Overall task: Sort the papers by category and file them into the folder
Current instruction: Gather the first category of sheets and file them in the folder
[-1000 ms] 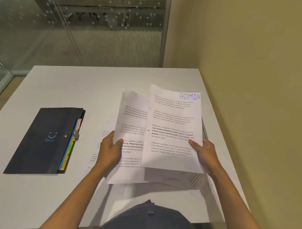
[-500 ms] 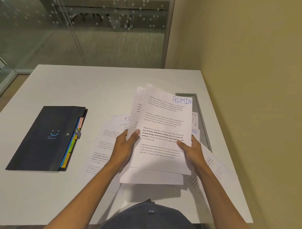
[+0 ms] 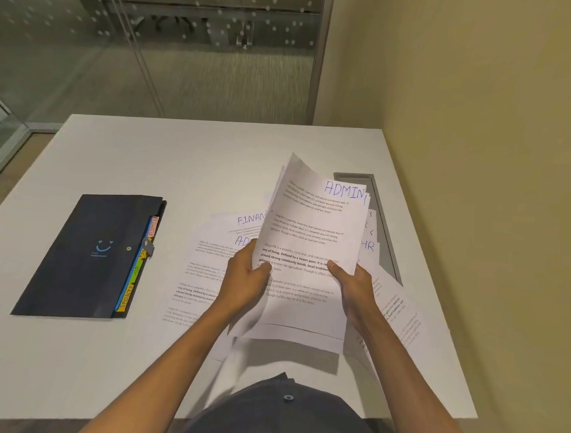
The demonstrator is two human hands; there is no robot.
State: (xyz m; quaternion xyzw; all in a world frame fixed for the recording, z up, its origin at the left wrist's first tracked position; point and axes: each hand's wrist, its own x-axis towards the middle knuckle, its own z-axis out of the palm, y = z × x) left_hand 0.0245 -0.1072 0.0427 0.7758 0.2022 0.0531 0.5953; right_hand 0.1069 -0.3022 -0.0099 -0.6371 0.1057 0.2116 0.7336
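Both hands hold one stack of white printed sheets (image 3: 312,236) lifted above the table; the top sheet is headed ADMIN in blue. My left hand (image 3: 245,276) grips its left edge and my right hand (image 3: 353,280) its right edge. Under the stack more papers (image 3: 211,262) lie spread on the table, with headings FINAN…, AD… and HR partly showing. A dark expanding folder (image 3: 88,254) with coloured tabs, one reading SPORTS, lies shut at the left.
The white table (image 3: 182,167) ends at a yellow wall on the right. A grey cable slot (image 3: 382,226) is set into the table beside the papers. Glass partitions stand beyond the far edge. More sheets (image 3: 397,314) lie near the right edge.
The two separate sheets have been brought together into one stack held by both hands. The stack now sits closer in and more upright, uncovering the papers beneath.
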